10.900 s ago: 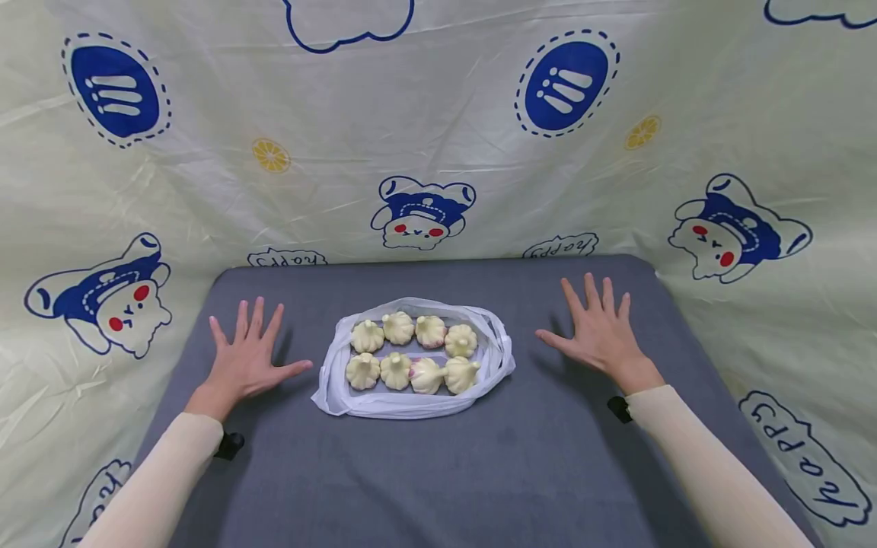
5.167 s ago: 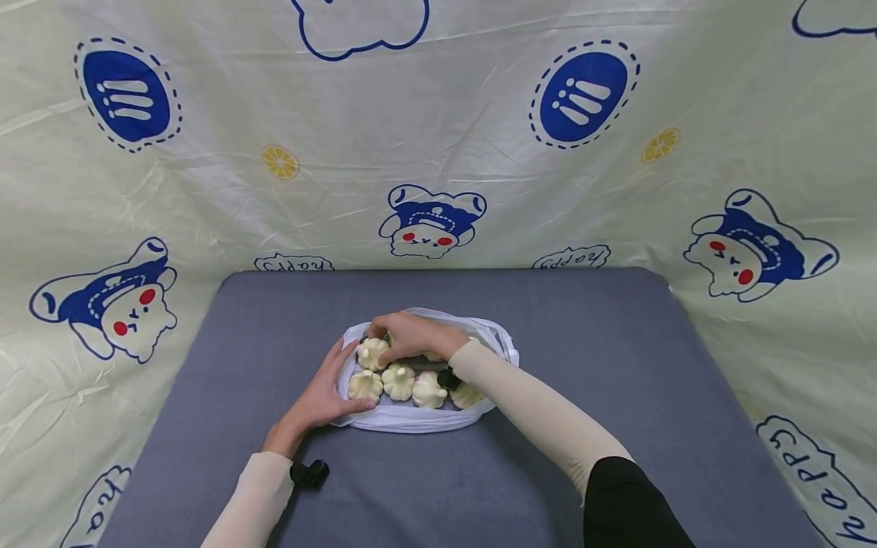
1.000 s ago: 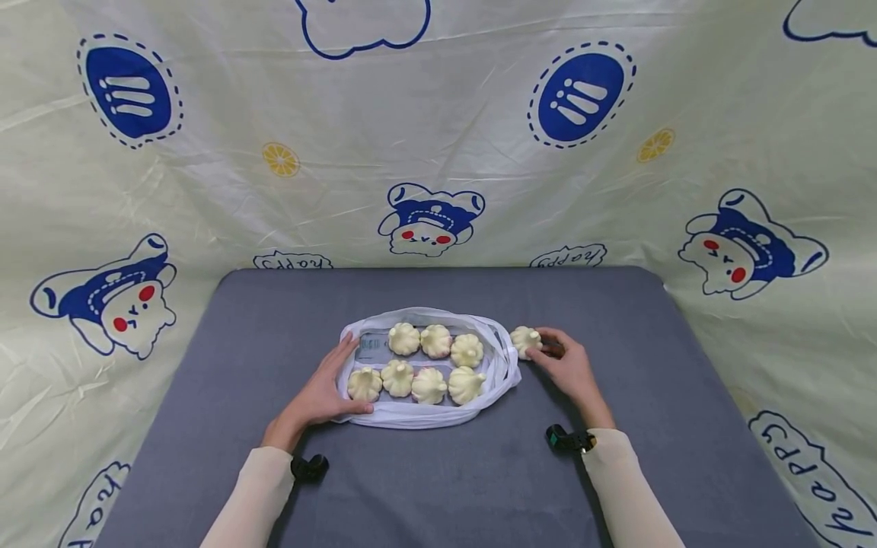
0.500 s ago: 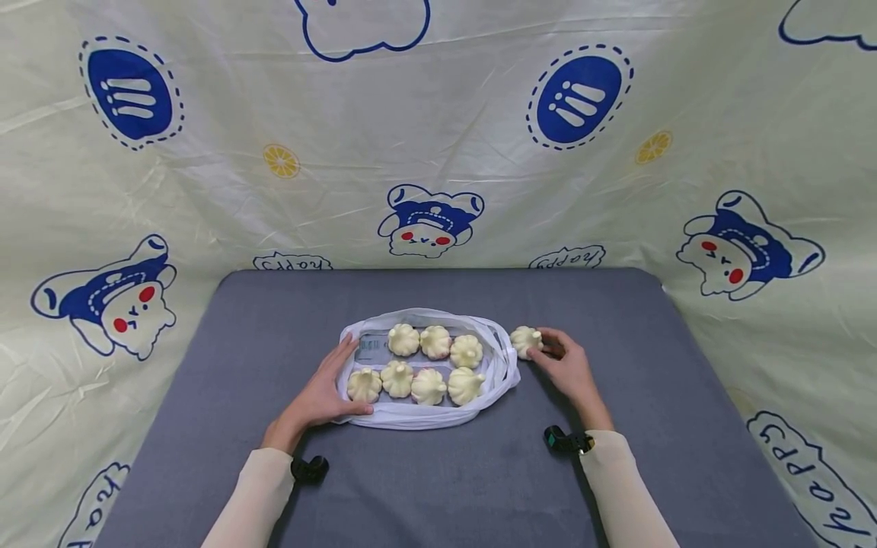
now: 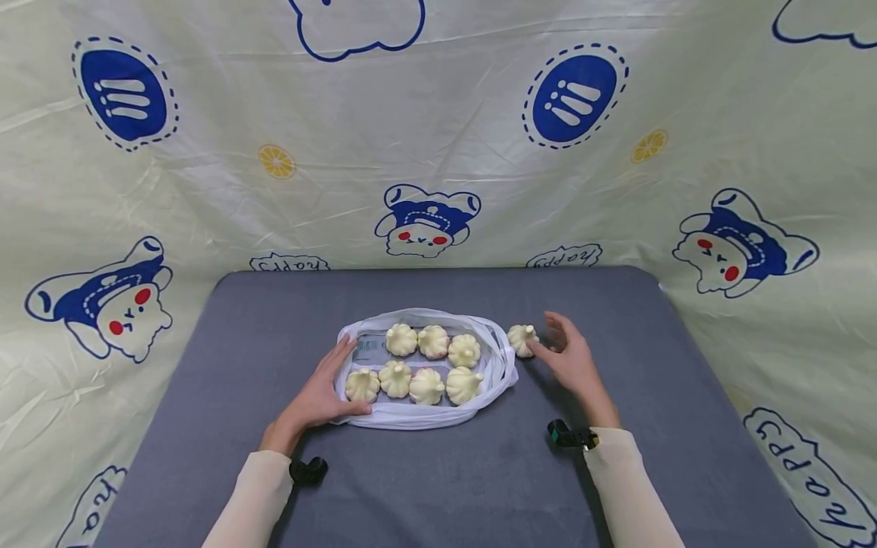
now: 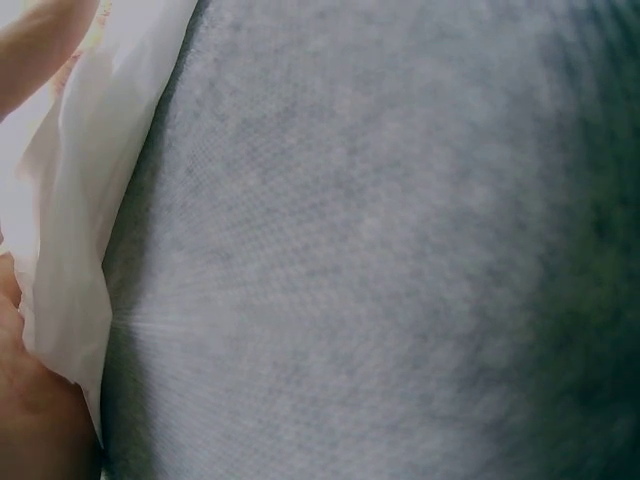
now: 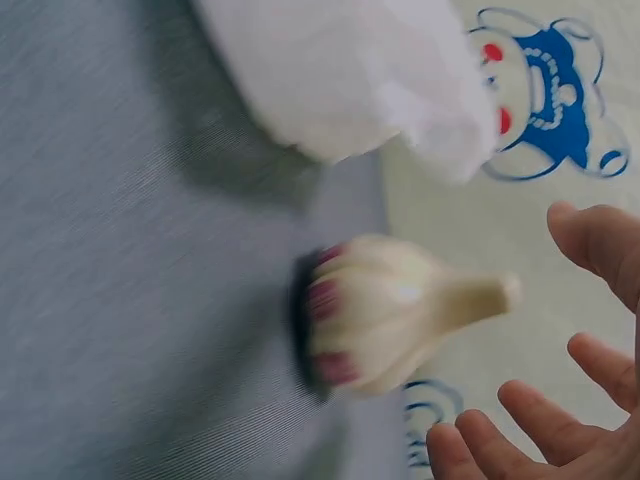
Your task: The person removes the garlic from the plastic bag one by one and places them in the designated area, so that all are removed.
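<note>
A white plastic bag (image 5: pixel 407 417) with a rolled-down rim lies mid-table, several pale garlic bulbs standing inside in two rows. My left hand (image 5: pixel 322 388) rests at the bag's left end, fingers along the side and thumb over the front rim. The left wrist view catches only part of this hand (image 6: pixel 40 400) beside the white plastic. One garlic bulb (image 5: pixel 522 340) stands on the table just right of the bag, stem up. Around its right side my right hand (image 5: pixel 572 365) is spread; in the right wrist view the fingers are apart from the bulb (image 7: pixel 375 315).
A grey cloth covers the table (image 5: pixel 438 487). At the back left inside the bag, where no bulb stands, a printed label (image 5: pixel 370 348) shows. Behind the table hangs a pale printed curtain (image 5: pixel 438 114). A black wrist camera (image 5: pixel 570 435) sits on the right wrist.
The right hand took the back-left bulb out of the bag and set it down to the right. In the last half second its fingers have spread away from the bulb. The left hand stays put.
</note>
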`<state>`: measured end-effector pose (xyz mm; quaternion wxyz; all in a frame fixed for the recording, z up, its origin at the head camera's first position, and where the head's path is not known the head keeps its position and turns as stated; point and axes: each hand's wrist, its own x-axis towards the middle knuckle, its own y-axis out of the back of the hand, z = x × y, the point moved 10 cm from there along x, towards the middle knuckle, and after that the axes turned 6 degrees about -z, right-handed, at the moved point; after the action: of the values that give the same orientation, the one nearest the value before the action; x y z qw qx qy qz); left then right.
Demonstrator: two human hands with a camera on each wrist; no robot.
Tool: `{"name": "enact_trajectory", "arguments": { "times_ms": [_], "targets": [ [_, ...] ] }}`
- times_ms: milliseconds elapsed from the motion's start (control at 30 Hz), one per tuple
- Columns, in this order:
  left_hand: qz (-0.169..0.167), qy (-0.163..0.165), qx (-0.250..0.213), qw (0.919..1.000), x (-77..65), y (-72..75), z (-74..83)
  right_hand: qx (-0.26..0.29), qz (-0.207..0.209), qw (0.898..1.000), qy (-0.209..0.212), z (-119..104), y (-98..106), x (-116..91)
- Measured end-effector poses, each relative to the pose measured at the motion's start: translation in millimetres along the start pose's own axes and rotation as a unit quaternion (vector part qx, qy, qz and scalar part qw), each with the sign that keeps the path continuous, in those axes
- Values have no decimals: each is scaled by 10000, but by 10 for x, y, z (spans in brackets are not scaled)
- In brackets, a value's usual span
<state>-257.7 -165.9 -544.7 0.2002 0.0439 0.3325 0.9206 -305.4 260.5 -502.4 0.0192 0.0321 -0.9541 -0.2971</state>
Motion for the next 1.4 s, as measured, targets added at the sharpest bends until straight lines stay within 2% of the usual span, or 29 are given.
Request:
{"name": "enact_trajectory", "arguments": {
  "times_ms": [233, 433, 600, 767, 933, 1067, 1233, 1400],
  "targets": [
    [18, -55, -9, 10000, -13, 10, 10, -129, -26, 9995, 287, -478, 18, 2],
    [54, -44, 164, 9998, -19, 7, 6, -49, -499, 9970, 583, -910, -154, -9],
    [1, -45, 104, 9999, -19, 6, 18, 83, -1032, 9914, 794, -1188, -396, -34],
    [-49, -34, 58, 10000, -12, -2, 17, 160, -1703, 9794, 1075, -1451, -725, -62],
    [-95, 35, 12, 9999, -4, -14, 6, 277, -2375, 9631, 1232, -1641, -1068, -89],
    [-131, 103, 8, 9999, 1, -20, 0, 396, -2779, 9512, 1280, -1709, -1342, -97],
    [-137, 81, 37, 9999, 5, -30, -3, 240, -3162, 9375, 1432, -1762, -1691, -107],
    [-137, 99, 36, 9999, -1, -31, 6, 199, -3451, 9247, 1592, -1817, -1955, -108]
  ]
}}
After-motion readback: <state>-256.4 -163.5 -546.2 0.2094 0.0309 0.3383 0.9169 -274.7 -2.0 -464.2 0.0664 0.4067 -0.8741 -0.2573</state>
